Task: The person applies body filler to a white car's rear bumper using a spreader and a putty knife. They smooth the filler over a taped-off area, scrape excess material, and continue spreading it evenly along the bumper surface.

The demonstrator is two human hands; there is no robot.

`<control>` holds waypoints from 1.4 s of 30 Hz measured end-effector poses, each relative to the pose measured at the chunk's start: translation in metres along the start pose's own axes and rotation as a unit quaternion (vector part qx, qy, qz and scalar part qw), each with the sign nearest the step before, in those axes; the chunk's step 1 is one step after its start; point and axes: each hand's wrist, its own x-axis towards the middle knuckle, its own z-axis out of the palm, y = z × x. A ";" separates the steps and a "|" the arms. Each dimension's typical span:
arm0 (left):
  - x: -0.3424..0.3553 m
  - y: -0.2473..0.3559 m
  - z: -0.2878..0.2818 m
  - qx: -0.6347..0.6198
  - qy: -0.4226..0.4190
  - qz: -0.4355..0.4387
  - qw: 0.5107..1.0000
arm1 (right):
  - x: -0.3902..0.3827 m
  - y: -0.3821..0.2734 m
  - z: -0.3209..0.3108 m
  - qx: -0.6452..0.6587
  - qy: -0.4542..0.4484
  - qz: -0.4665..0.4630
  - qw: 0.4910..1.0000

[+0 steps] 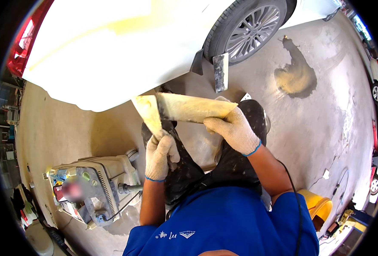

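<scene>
Both my hands wear white knit gloves with blue cuffs. Between them, above my knees, is a long, flat sanding block with yellow, dusty sandpaper on its face. My right hand is closed around its right end. At the left end the sandpaper comes away in a slanting flap, baring a dark patch. My left hand pinches the flap's lower tip. Just beyond stands a white car body with a yellow-tinted patch on its panel.
A second long block, black and worn, leans by the car's wheel. A wet, yellowish puddle lies on the concrete floor. To my left is a dust-extractor-like machine with a hose; a yellow bucket lies behind my right arm.
</scene>
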 end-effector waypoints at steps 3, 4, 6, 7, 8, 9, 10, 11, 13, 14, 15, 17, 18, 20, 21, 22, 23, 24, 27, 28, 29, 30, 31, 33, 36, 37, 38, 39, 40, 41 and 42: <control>-0.002 0.003 -0.008 0.036 0.014 0.010 0.999 | -0.002 0.008 -0.009 -0.143 0.091 -0.071 0.983; -0.003 0.004 -0.009 0.050 0.024 0.009 0.998 | -0.002 0.011 -0.013 -0.187 0.116 -0.112 0.969; -0.004 0.001 -0.015 0.072 0.018 0.012 0.997 | -0.001 0.011 -0.020 -0.252 0.166 -0.193 0.934; -0.004 0.000 -0.016 0.084 0.016 0.013 0.996 | -0.001 0.008 -0.022 -0.276 0.194 -0.232 0.912; -0.004 0.000 -0.015 0.095 0.019 0.011 0.995 | 0.004 0.004 -0.027 -0.273 0.193 -0.283 0.899; -0.004 0.000 -0.013 0.105 0.019 0.009 0.994 | 0.004 0.000 -0.031 -0.259 0.207 -0.284 0.900; -0.004 0.000 -0.011 0.115 0.020 0.006 0.993 | 0.003 -0.005 -0.034 -0.244 0.221 -0.284 0.901; -0.004 -0.001 -0.011 0.141 0.027 -0.002 0.990 | 0.002 -0.010 -0.032 -0.233 0.225 -0.293 0.900; -0.003 -0.005 -0.009 0.193 0.036 -0.018 0.980 | 0.001 -0.024 -0.026 -0.215 0.236 -0.309 0.896; -0.003 -0.006 -0.004 0.217 0.030 -0.004 0.976 | -0.002 -0.030 -0.024 -0.235 0.221 -0.290 0.901; -0.002 -0.008 0.002 0.240 0.022 0.010 0.971 | -0.004 -0.032 -0.019 -0.190 0.187 -0.306 0.914; -0.001 -0.007 0.014 0.275 0.010 0.023 0.961 | -0.004 -0.034 -0.014 -0.149 0.103 -0.345 0.921; 0.001 -0.004 0.017 0.288 0.010 0.031 0.957 | -0.004 -0.040 -0.010 -0.218 0.074 -0.344 0.910; -0.003 0.004 0.022 0.320 0.018 0.034 0.947 | -0.001 -0.044 -0.020 -0.361 0.031 -0.306 0.880; -0.004 0.008 0.028 0.314 0.023 0.004 0.949 | 0.000 -0.044 -0.025 -0.315 0.025 -0.268 0.910; -0.007 0.008 0.028 0.295 0.031 0.028 0.955 | -0.001 -0.043 -0.031 -0.321 0.057 -0.221 0.919; -0.009 0.006 0.027 0.277 0.039 0.052 0.959 | -0.004 -0.040 -0.032 -0.352 0.111 -0.250 0.895; -0.010 0.004 0.027 0.253 0.044 0.076 0.963 | -0.008 -0.039 -0.033 -0.385 0.165 -0.276 0.865; -0.015 0.012 0.029 0.304 0.068 0.143 0.939 | -0.021 -0.046 -0.021 -0.491 0.168 -0.440 0.733; -0.018 0.013 0.030 0.312 0.071 0.164 0.933 | -0.027 -0.049 -0.014 -0.510 0.155 -0.484 0.694; -0.022 0.014 0.031 0.313 0.072 0.162 0.933 | -0.030 -0.045 -0.007 -0.535 0.144 -0.504 0.662; -0.026 0.015 0.033 0.305 0.060 0.177 0.934 | -0.031 -0.049 0.001 -0.540 0.125 -0.519 0.650; -0.031 0.015 0.034 0.296 0.048 0.191 0.935 | -0.033 -0.051 0.007 -0.547 0.108 -0.517 0.649; -0.041 0.018 0.039 0.291 0.032 0.208 0.933 | -0.037 -0.050 0.015 -0.546 0.082 -0.514 0.656; -0.057 0.028 0.042 0.330 0.049 0.234 0.913 | -0.046 -0.049 0.023 -0.518 0.042 -0.517 0.681; -0.060 0.033 0.037 0.363 0.074 0.252 0.894 | -0.051 -0.054 0.024 -0.504 0.023 -0.520 0.689; -0.065 0.039 0.032 0.396 0.098 0.270 0.872 | -0.055 -0.059 0.023 -0.490 0.004 -0.523 0.697; -0.069 0.045 0.027 0.375 0.144 0.332 0.854 | -0.059 -0.063 0.017 -0.492 -0.060 -0.471 0.730; -0.072 0.055 0.024 0.276 0.168 0.358 0.876 | -0.066 -0.064 0.011 -0.387 -0.012 -0.438 0.811; -0.070 0.065 0.012 0.198 0.164 0.373 0.891 | -0.073 -0.063 0.004 -0.274 0.036 -0.398 0.875; -0.083 0.085 0.021 0.131 0.148 0.314 0.929 | -0.077 -0.061 -0.007 -0.156 0.081 -0.351 0.920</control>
